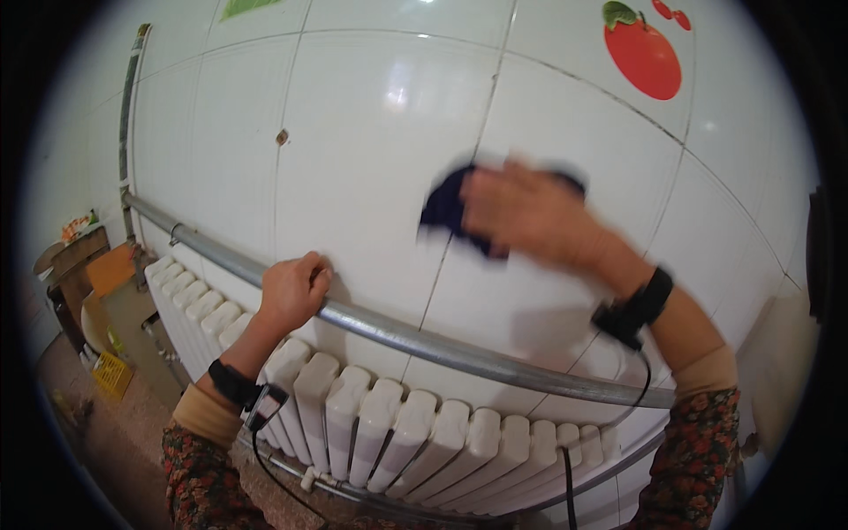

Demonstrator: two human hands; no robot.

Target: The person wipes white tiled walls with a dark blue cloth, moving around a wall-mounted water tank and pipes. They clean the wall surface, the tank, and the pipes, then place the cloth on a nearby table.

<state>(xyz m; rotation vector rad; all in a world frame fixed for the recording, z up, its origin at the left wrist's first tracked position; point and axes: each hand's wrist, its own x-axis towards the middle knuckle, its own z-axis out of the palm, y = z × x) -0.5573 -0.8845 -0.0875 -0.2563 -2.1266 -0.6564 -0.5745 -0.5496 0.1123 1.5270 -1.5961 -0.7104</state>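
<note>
A dark navy cloth [445,204] lies against the white tiled wall [371,185], under the spread palm and fingers of my right hand [530,215]. That hand and the cloth are blurred. My left hand [295,288] is curled around the grey metal pipe [411,336] that runs along the wall; its fingertips are partly hidden. A white sectional radiator [384,424] stands below the pipe. Each wrist wears a black strap with a small device and a cable.
A tomato-like red sticker [642,59] is on the upper right wall. At the far left, a vertical pipe [127,119] meets the horizontal one. Beyond the radiator are a yellow plastic basket [112,374] and an orange board [110,270]. A black cable [568,487] hangs before the radiator.
</note>
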